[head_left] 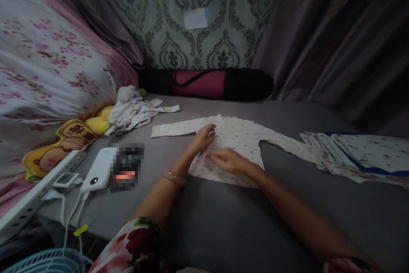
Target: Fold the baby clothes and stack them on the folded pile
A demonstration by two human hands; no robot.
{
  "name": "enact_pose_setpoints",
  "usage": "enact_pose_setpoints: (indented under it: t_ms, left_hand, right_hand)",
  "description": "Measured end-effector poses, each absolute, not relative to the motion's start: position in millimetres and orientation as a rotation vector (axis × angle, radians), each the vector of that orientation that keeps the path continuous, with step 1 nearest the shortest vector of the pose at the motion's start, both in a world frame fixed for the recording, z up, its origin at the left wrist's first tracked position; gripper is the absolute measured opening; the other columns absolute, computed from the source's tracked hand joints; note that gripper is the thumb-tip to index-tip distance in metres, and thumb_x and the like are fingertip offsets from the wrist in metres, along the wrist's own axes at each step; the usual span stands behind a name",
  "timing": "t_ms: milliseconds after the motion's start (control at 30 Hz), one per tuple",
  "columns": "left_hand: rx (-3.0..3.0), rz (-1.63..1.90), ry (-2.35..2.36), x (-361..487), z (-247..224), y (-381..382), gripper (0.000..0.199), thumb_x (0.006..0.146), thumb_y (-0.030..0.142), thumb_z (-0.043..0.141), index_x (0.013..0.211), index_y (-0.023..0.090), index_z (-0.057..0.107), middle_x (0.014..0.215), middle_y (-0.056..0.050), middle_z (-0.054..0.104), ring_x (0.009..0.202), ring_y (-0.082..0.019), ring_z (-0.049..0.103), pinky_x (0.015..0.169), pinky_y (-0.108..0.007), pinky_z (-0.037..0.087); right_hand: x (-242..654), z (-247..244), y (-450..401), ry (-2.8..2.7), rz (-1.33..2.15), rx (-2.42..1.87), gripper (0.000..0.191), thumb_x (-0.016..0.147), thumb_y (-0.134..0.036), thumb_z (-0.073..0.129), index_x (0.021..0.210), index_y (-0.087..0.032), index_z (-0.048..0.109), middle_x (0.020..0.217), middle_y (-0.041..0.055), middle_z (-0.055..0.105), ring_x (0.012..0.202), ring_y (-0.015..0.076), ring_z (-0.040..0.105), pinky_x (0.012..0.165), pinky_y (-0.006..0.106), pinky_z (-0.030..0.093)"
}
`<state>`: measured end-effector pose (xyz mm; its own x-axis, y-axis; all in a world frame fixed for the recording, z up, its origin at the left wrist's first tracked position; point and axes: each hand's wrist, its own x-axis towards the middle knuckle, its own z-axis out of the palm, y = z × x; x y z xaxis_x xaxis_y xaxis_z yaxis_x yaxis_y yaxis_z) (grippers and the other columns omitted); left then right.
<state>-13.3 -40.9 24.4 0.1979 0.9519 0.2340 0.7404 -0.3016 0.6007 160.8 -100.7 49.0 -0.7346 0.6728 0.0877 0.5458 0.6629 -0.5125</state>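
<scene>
A small white long-sleeved shirt with a tiny print (238, 136) lies spread on the grey sheet, its sleeves stretched out to both sides. My left hand (205, 136) is over the left part of its body, near the armpit, with its fingers curved and partly seen from the side. Lower and to the right, my right hand (228, 160) is over the middle of the shirt, its fingers bent together in a pinch. Whether those fingertips hold any cloth is too blurred to make out.
Folded clothes (367, 153) lie at the right, touching the right sleeve. Crumpled clothes (134, 113), a power bank (100, 168), a power strip (41, 192) and a yellow cushion (60, 149) are at the left. A black and pink bag (204, 83) lies along the wall.
</scene>
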Motion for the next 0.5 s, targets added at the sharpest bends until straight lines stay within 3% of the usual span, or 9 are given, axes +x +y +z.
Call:
enact_pose_setpoints:
  t_ms: [67, 200, 267, 500]
  left_hand:
    - [2.143, 0.814, 1.539, -2, 16, -33, 0.039, 0.092, 0.019, 0.041, 0.130, 0.015, 0.050, 0.128, -0.011, 0.061, 0.118, -0.019, 0.056, 0.102, -0.033, 0.043]
    - [2.307, 0.601, 1.696, 15, 2, -23, 0.049, 0.096, 0.032, 0.039, 0.138, 0.008, 0.042, 0.147, -0.019, 0.043, 0.139, -0.027, 0.035, 0.115, -0.043, 0.027]
    - [2.361, 0.469, 1.783, 16, -3, -22, 0.054, 0.097, 0.039, 0.035, 0.141, 0.007, 0.040, 0.150, -0.020, 0.037, 0.142, -0.030, 0.029, 0.117, -0.046, 0.021]
    - [2.553, 0.362, 1.641, -10, 0, -41, 0.059, 0.099, 0.046, 0.026, 0.144, 0.009, 0.037, 0.155, -0.017, 0.030, 0.145, -0.026, 0.024, 0.118, -0.040, 0.018]
  right_hand:
    - [178, 41, -64, -2.467, 0.452, -1.258, 0.047, 0.099, -0.033, 0.026, 0.129, -0.020, 0.059, 0.130, 0.0078, 0.061, 0.123, 0.0228, 0.053, 0.104, 0.037, 0.040]
    - [203, 19, -17, -2.349, 0.157, -1.645, 0.057, 0.098, -0.038, 0.026, 0.143, -0.006, 0.041, 0.153, 0.0178, 0.034, 0.142, 0.0276, 0.028, 0.116, 0.045, 0.021]
    - [209, 10, -12, -2.424, 0.158, -1.690, 0.060, 0.098, -0.041, 0.024, 0.146, -0.007, 0.036, 0.156, 0.0166, 0.027, 0.145, 0.0277, 0.021, 0.117, 0.048, 0.016]
    - [220, 7, -43, -2.583, 0.172, -1.545, 0.063, 0.098, -0.047, 0.022, 0.149, -0.012, 0.032, 0.158, 0.0140, 0.023, 0.146, 0.0253, 0.018, 0.118, 0.048, 0.013]
